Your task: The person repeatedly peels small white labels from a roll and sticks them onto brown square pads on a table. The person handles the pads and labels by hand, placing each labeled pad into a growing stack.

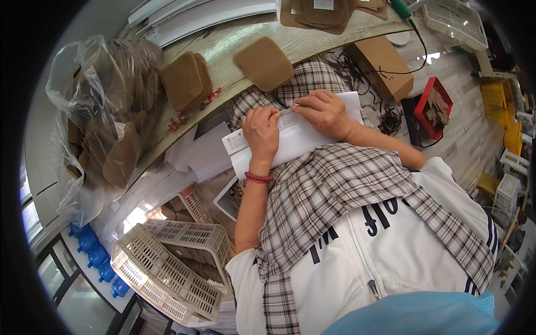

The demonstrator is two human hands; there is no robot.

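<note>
Across my lap lies a white paper sheet point(304, 146), with a strip of small print along its far edge. My left hand point(261, 134), a red bead bracelet at its wrist, has its fingers closed on that edge. Pinched at the same edge, a little to the right, is my right hand point(325, 114); its fingertips are close to the left ones. Just beyond the hands, a brown textured pad point(262, 62) rests on the table's near edge. Two more brown pads point(182, 81) overlap to its left. My fingers cover part of the printed strip.
The wooden table point(223, 50) carries more brown pads point(319, 12) and a green-handled tool point(400, 8) with a cord. A clear plastic bag point(111, 106) of brown pieces stands left. White plastic crates point(167, 268) sit lower left; a cardboard box point(382, 67) and red box point(433, 109) stand right.
</note>
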